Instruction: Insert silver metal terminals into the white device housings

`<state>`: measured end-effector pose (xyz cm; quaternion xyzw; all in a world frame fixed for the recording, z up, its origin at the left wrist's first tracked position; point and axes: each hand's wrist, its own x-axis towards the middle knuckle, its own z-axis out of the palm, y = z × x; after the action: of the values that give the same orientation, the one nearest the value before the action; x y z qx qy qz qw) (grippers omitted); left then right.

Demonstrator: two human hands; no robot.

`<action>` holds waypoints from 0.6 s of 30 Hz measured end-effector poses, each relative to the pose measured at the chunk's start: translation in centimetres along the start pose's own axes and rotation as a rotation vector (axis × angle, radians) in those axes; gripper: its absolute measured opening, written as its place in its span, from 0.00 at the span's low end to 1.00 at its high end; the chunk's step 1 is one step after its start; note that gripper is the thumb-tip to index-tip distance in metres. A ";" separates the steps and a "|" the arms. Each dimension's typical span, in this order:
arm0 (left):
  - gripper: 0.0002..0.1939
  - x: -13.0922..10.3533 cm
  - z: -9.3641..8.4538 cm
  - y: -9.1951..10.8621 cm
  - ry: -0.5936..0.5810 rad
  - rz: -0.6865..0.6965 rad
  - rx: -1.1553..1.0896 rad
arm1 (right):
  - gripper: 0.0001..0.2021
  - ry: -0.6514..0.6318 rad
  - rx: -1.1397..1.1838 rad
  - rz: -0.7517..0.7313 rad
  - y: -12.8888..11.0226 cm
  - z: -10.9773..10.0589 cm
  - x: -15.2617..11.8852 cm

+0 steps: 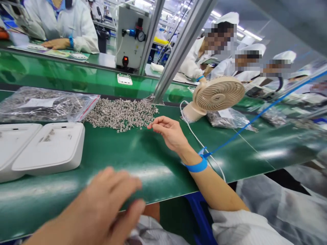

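My right hand (170, 132), wearing a blue wrist strap (196, 166), is at the right edge of a pile of small silvery metal parts (120, 114). Its thumb and fingertips are pinched together; whatever lies between them is too small to make out. Nearer the camera, my left hand (102, 200) hovers over the front of the green work surface (112, 153). Motion blurs it somewhat, but its fingers and thumb are apart and nothing shows in them. Left of the pile sit two white plastic housings (57, 154) with shallow recessed faces.
A clear bag of metal parts (15, 109) lies behind the housings. To the right stand a beige fan (219, 93) with a white cable and another bag (230, 117). A blue cord (245, 131) runs from my strap. A metal post (176, 56) rises behind; co-workers sit beyond.
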<state>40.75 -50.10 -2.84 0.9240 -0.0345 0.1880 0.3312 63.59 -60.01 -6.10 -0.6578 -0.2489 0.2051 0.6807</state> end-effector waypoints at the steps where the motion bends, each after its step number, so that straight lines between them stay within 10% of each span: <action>1: 0.07 1.7 -0.3 -0.3 0.017 -0.002 -0.050 | 0.06 -0.018 -0.001 0.006 0.0 0.1 -0.1; 8: 0.15 10.9 5.2 -4.6 0.017 -0.373 -0.177 | 0.05 -0.017 -0.060 0.005 0.0 -0.4 0.1; 18: 0.07 11.2 7.1 -7.0 0.060 -0.275 -0.228 | 0.05 -0.111 -0.127 0.086 0.3 -0.7 -0.1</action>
<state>54.76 -48.45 -7.95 0.8705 0.0810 0.1631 0.4572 63.92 -60.58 -6.45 -0.6973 -0.2703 0.2543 0.6132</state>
